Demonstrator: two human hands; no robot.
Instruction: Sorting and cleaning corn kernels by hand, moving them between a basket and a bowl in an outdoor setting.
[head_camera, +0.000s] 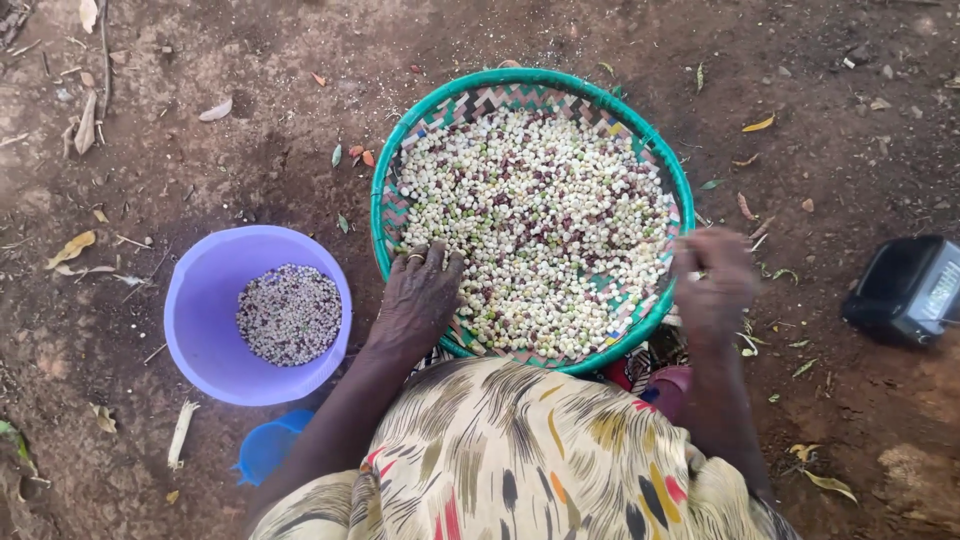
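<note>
Presumably sorting was under way: left hand (418, 292) lay flat, fingers spread, on beans (535, 225) in woven tray (385, 215), frame centre; right hand (712, 280) blurred, grip indeterminate. Careful picking judged next.

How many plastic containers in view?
2, maybe more hidden. A purple tub of beans sits on the ground left of the woven tray; a small blue cup lies just below the tub, partly hidden.

Purple basin (200, 300) just left of woven tray (385, 215); black device (905, 288) well right. Bare leaf-littered ground (250, 150) beyond tray passable.
</note>
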